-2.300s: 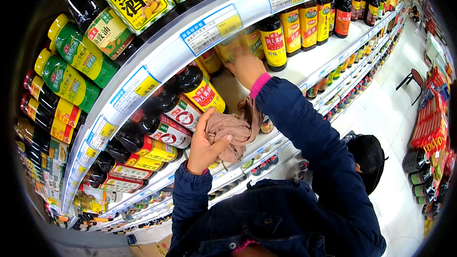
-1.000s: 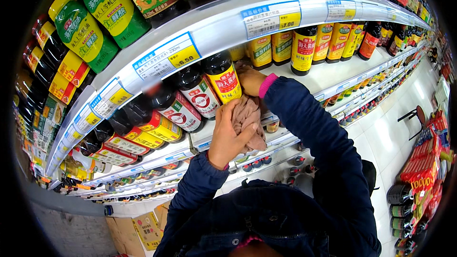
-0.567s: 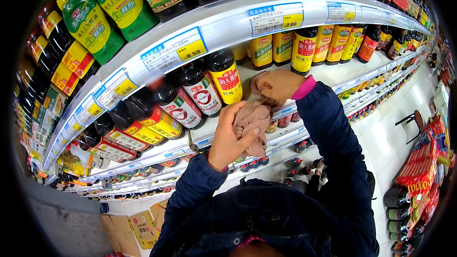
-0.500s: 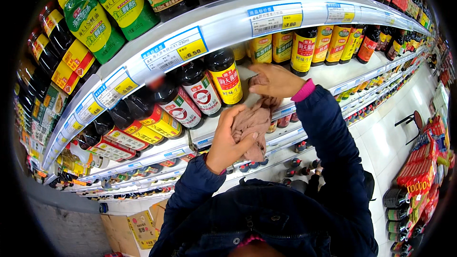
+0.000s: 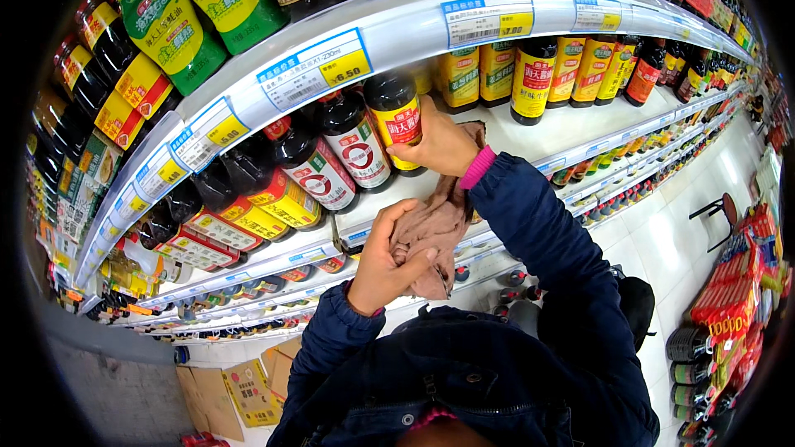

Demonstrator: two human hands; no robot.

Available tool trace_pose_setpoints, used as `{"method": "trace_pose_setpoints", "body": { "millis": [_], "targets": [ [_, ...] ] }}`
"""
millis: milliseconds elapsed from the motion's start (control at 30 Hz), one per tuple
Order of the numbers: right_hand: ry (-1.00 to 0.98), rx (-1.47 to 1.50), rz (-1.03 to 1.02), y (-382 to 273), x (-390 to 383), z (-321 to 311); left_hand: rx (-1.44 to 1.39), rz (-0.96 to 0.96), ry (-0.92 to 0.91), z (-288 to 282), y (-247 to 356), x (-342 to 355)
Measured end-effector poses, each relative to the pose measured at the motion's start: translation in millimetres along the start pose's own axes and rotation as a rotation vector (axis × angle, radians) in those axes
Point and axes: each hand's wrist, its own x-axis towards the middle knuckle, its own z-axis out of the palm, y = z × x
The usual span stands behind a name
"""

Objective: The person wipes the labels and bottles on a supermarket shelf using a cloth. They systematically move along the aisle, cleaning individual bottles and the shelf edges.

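Observation:
My left hand is closed on a crumpled pinkish-brown cloth in front of the shelf edge. Part of the cloth runs up beneath my right wrist. My right hand grips a dark soy sauce bottle with a yellow and red label. Its thumb lies across the label, while the other fingers go behind the bottle's right side, partly hidden. The bottle stands on the shelf, at the right end of a row. To its left is a dark bottle with a white and red label.
Above hangs the upper shelf's curved edge with price tags, bearing green squeeze bottles. More sauce bottles stand to the right. Flattened cardboard lies on the floor at lower left; a dark stool and red packages are at right.
My right hand has moved left from the shelf surface onto the soy sauce bottle and taken hold of it. My left hand with the cloth has dropped slightly toward me.

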Motion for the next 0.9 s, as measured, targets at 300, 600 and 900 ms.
{"method": "trace_pose_setpoints", "body": {
  "millis": [300,600,900],
  "targets": [
    [0.027,-0.028,0.02,18,12,2,-0.042,-0.017,0.015,1,-1,-7],
    [0.076,-0.06,-0.017,38,23,-4,-0.03,-0.019,-0.027,1,2,-10],
    [0.855,-0.463,-0.229,46,-14,-69,-0.281,0.004,-0.226,-19,17,-24]
  ]
}}
